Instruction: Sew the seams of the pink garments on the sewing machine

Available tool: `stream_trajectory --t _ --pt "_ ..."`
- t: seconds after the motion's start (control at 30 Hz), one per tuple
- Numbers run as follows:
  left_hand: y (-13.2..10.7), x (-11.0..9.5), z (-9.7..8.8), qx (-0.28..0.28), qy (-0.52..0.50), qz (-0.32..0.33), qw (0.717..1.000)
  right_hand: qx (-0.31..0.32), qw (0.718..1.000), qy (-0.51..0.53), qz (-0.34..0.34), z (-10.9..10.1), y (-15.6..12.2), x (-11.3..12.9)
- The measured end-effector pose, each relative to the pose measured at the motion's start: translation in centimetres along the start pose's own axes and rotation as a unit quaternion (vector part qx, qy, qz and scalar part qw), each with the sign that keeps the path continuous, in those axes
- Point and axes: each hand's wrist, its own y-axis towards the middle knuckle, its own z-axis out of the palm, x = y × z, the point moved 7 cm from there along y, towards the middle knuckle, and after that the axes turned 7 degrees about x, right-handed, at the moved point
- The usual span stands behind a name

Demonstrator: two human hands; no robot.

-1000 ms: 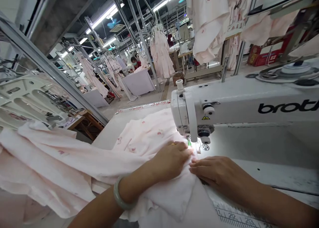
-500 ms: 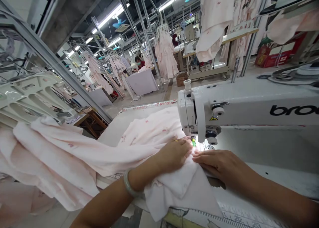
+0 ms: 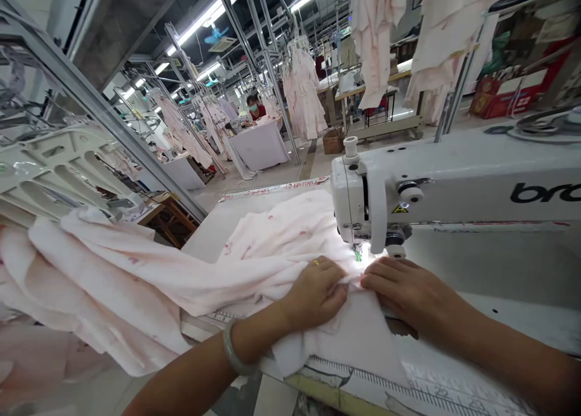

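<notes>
A pale pink printed garment (image 3: 190,270) lies across the sewing table (image 3: 476,270) and trails off its left edge. My left hand (image 3: 318,292), with a ring and a jade bangle, presses down on the cloth with curled fingers just left of the needle. My right hand (image 3: 403,289) lies flat on the fabric edge, fingers stretched toward the presser foot (image 3: 358,254). The white sewing machine (image 3: 436,192) stands behind both hands, its lamp lighting the cloth under the needle.
A printed ruler (image 3: 408,379) runs along the table's front edge. A white plastic rack (image 3: 54,174) stands at left. Pink garments (image 3: 304,95) hang on rails behind. A person (image 3: 255,108) sits at a distant table. Red boxes (image 3: 503,95) sit at far right.
Both hands have slid with the cloth toward the needle, and the fabric has bunched between them. The view has shifted right and down a little.
</notes>
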Motion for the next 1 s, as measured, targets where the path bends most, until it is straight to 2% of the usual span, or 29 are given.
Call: stream_trajectory --t 0.07,0.17,0.23,0.3,0.4,0.47,0.6,0.67,0.73,0.83,1.0 --pt "0.8 1.0 -0.8 0.013 -0.049 -0.004 0.999 0.000 1.000 -0.016 -0.026 0.3 -0.1 0.3" --pt "1.8 2.1 -1.9 0.049 -0.119 -0.067 0.989 0.006 0.998 -0.022 -0.052 0.4 -0.2 0.8" --pt "2.2 1.8 -2.5 0.062 -0.136 -0.104 0.983 0.029 0.998 -0.005 -0.051 0.2 -0.2 0.9" --pt "2.6 0.6 -2.8 0.068 -0.113 -0.104 0.986 0.068 0.997 0.025 -0.032 -0.1 -0.2 0.7" --pt "2.9 -1.4 -1.8 0.088 -0.055 -0.078 0.992 0.120 0.990 0.070 -0.011 -0.6 -0.3 0.4" --pt "2.7 -1.7 -0.7 0.090 -0.029 -0.077 0.993 0.136 0.987 0.084 -0.016 -0.8 -0.4 0.4" --pt "1.9 -0.7 0.1 0.032 -0.025 -0.123 0.992 0.153 0.983 0.098 -0.028 -0.7 -0.6 0.5" --pt "1.4 -0.3 0.4 0.021 -0.013 -0.134 0.991 0.154 0.983 0.099 -0.032 -0.6 -0.6 0.6" --pt "1.0 -0.3 0.8 0.024 0.033 -0.119 0.992 0.157 0.982 0.102 -0.035 -0.5 -0.7 0.6" --pt "0.6 -0.9 1.5 0.023 0.130 -0.053 0.990 0.171 0.978 0.115 -0.033 -0.2 -1.0 0.5" --pt "0.0 -2.4 2.5 0.023 0.272 0.090 0.958 0.160 0.977 0.136 -0.025 -0.1 -1.2 0.2"
